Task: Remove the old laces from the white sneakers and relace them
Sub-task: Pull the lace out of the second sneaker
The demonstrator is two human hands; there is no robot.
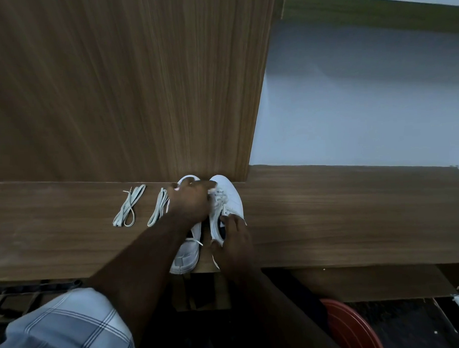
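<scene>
While standing side by side on the wooden bench (330,216), toes against the upright wood panel (130,86) behind, two white sneakers: right sneaker (225,200) still laced near the toe, left sneaker (186,257) with its heel overhanging the bench's near edge and a loose lace end (197,241) trailing across its opening. Left hand (191,201) reached over the left sneaker's front to the laces (220,198) of the right sneaker, fingers curled there; whether pinching a lace or only touching, cannot tell through the blur. Right hand (235,242) laid on the right sneaker's heel and collar, fingers spread and straight along its side, thumb toward the gap between the shoes. Left of the left sneaker, just beside it, a folded bundle of pale laces (158,209) flat on the bench; farther left, apart from the first, a second lace bundle (129,209), looser, with a loop at its near end. Nearer than the sneakers, below the bench edge, a checked sleeve (67,331) at the left and a red round object (350,326) at the right, partly cut off by the frame.
</scene>
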